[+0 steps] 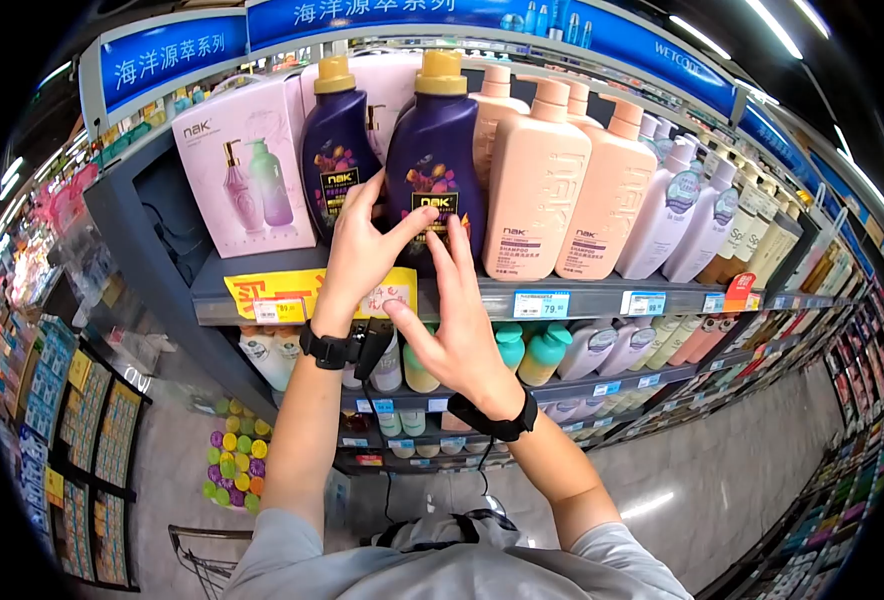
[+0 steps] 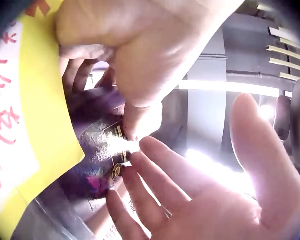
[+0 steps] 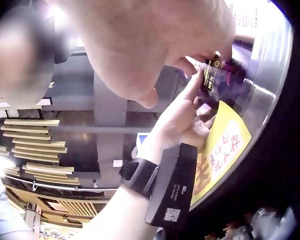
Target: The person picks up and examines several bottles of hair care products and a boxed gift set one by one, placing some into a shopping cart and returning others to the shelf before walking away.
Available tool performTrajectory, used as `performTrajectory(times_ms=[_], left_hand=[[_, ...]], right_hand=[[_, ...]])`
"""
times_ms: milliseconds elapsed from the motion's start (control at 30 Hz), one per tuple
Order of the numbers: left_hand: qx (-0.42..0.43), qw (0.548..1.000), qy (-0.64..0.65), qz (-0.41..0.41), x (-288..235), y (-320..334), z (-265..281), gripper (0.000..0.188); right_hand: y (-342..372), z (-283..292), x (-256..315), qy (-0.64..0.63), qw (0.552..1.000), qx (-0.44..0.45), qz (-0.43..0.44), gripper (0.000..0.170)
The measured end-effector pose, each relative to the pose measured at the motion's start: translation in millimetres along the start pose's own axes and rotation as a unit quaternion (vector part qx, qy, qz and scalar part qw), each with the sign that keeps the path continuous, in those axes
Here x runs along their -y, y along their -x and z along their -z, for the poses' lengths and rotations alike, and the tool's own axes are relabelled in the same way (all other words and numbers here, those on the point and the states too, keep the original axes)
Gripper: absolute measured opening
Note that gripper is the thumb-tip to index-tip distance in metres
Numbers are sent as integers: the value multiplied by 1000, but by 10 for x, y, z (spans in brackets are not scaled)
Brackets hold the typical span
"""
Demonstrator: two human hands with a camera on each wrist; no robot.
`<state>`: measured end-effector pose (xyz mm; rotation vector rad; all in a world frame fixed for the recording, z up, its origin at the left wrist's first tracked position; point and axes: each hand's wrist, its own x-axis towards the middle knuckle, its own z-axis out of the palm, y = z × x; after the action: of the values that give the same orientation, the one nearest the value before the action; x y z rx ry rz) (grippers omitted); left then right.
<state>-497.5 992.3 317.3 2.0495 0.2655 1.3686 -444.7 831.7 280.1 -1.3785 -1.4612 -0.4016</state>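
Note:
A dark purple bottle with a gold cap (image 1: 434, 140) stands upright at the front of the shelf. My left hand (image 1: 367, 250) grips its left side, thumb across the label and fingers between it and a second purple bottle (image 1: 338, 130). Those fingers pass behind the purple bottle (image 2: 92, 107) in the left wrist view. My right hand (image 1: 462, 335) has its fingers extended, the tips at the lower right of the label; its thumb stands apart. In the right wrist view, the label (image 3: 209, 77) shows beyond my left hand (image 3: 182, 125).
A pink boxed set (image 1: 244, 170) stands left of the bottles, and peach pump bottles (image 1: 537, 190) stand close on the right. A yellow sign (image 1: 262, 288) hangs on the shelf edge (image 1: 622, 285). Lower shelves hold more bottles. A wire rack stands at the lower left.

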Motion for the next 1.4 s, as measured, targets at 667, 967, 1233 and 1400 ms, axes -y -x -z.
performTrajectory(times_ms=[667, 967, 1233, 1400], left_hand=[[-83, 986, -144, 2, -873, 1592, -320, 33], [-111, 935, -181, 286, -924, 3494, 116, 32], [-96, 857, -152, 483, -1528, 5191, 960, 41], [-197, 832, -125, 504, -2010, 6110, 1565, 43]], right_hand=[[2116, 173, -242, -299, 916, 208, -166, 40], [2800, -192, 218, -363, 839, 391, -107, 32], [3455, -763, 1223, -412, 753, 512, 17, 33], [3872, -1167, 2181, -416, 672, 608, 69, 36]])
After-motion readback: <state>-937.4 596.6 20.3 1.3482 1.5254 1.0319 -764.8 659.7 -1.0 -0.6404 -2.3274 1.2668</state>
